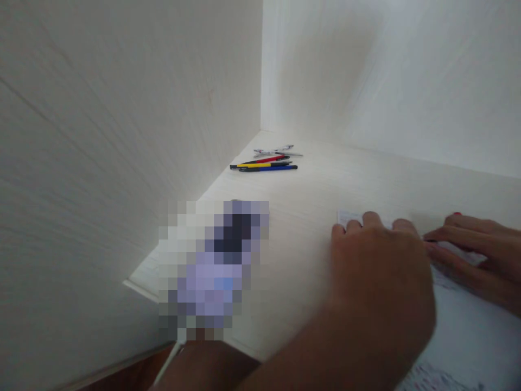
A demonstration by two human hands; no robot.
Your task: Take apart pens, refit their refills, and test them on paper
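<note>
Two bare hands over a sheet of paper (459, 331) at the right of a pale bench (299, 239), seen from above. The left hand (380, 266), back uppermost, spans the upper part of the paper with its knuckles bent; whether its fingers grip anything cannot be told. The right hand (484, 252) enters from the right edge, its fingertips just beside the left hand and over the paper; its grasp, too, cannot be made out. The paper lies flat beneath both hands, with fine marks (too blurred to read) near its upper and lower parts. Upper centre, well apart from the hands: a small group of pens, comprising a blue pen (274, 169), a yellow pen (260, 165) and a red pen (266, 159) side by side, with clear pens (273, 151) just behind. Nearer the viewer, a lilac and dark object (211, 277), obscured by pixelation; a white cable (167, 363) shows at its lower end. Pale panels (122, 136) bound the bench at left and rear.
</note>
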